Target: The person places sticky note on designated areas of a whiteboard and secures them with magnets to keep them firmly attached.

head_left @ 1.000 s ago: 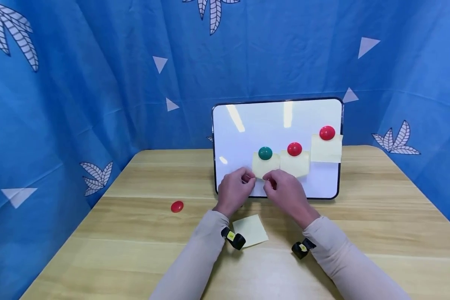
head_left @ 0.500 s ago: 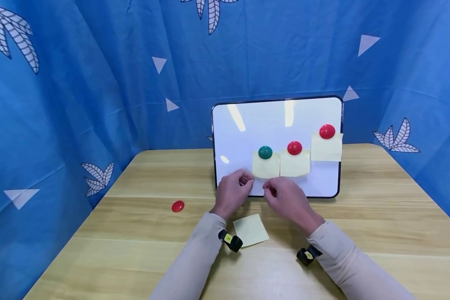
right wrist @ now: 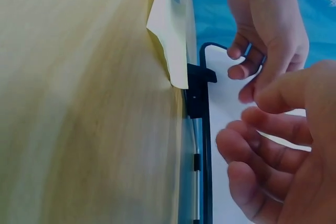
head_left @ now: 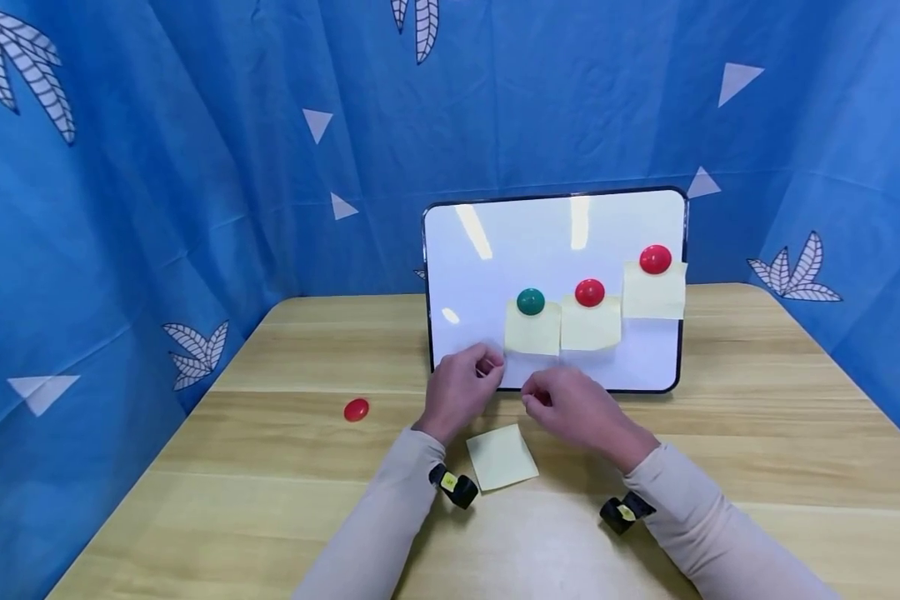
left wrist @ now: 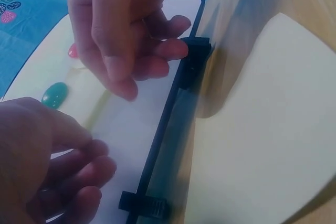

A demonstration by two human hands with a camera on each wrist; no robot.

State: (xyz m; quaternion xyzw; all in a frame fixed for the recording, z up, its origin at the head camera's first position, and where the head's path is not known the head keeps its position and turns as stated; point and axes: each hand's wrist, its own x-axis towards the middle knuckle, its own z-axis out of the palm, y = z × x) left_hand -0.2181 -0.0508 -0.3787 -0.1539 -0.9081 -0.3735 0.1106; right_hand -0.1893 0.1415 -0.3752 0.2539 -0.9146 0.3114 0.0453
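A small whiteboard stands upright on the table. On it a green magnet holds a pale yellow sticky note. My left hand is by that note's lower left corner, fingers loosely bent with nothing seen between them. Below the note, my right hand hovers before the board's bottom edge, fingers loosely curled and holding nothing. In the left wrist view, the right hand is beyond the left hand, a gap between their fingertips. The right wrist view shows the right fingertips bare.
Red magnets hold two more notes, a middle note and a right note, which slightly overlaps the board's right edge. A loose sticky note lies on the table between the forearms. Farther left lies a red magnet.
Both hands have drawn down and away from the lower edge of the note under the green magnet, the right hand farther. The notes and magnets stay in place.
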